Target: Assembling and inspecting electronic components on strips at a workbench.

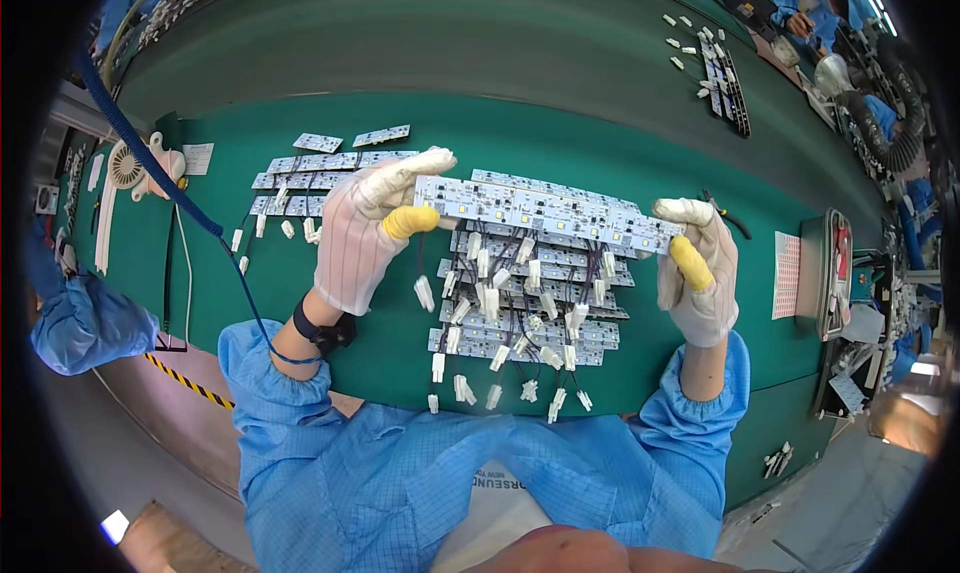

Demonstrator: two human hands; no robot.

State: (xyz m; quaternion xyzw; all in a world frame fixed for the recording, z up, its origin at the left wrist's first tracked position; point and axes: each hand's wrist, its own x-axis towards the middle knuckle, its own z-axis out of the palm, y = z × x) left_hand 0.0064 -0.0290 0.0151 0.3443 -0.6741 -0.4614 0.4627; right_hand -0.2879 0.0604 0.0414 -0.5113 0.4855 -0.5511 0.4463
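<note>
Between my two gloved hands I hold a long white LED circuit board [545, 213], raised above the bench and sloping slightly down to the right. My left hand [385, 218] pinches its left end between a yellow-covered thumb and the fingers. At the right end, my right hand [695, 258] grips it the same way. Dark wires with white connectors [490, 301] hang in front of the boards. Beneath lies a stack of similar LED boards [590, 338], partly hidden by the held one. More boards [300, 181] lie in rows beside my left hand.
Pliers [735, 223] lie beyond my right hand. A metal tray [825, 273] and a printed sheet [787, 276] sit at the right edge. A small fan [128, 165] stands at the left, near a blue coiled cord [150, 158]. Co-workers sit at the far right and left.
</note>
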